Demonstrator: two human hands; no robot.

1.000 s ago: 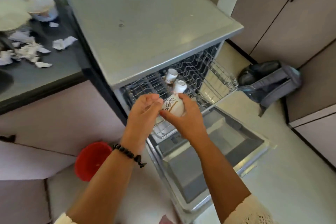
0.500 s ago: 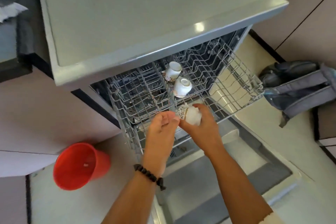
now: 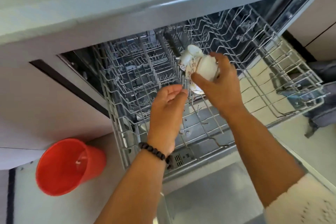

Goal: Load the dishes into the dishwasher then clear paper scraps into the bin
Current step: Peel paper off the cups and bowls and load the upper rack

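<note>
Our right hand (image 3: 221, 85) grips a white cup (image 3: 203, 68) with a brown pattern, thumb on its near side and fingers curled round the far side, holding it over the middle of the pulled-out upper rack (image 3: 269, 71) of the dishwasher (image 3: 109, 2). A second cup (image 3: 190, 54) sits in the rack just behind the held one, touching or nearly so; we cannot tell which. Our left hand (image 3: 167, 107) hangs just beside the right, fingers loosely curled and holding nothing, a bead bracelet (image 3: 156, 152) on the wrist. The dishwasher door (image 3: 209, 202) lies open below our arms. A red bin (image 3: 69, 165) stands on the floor to the left, and a grey bag (image 3: 323, 96) lies on the floor to the right.
</note>
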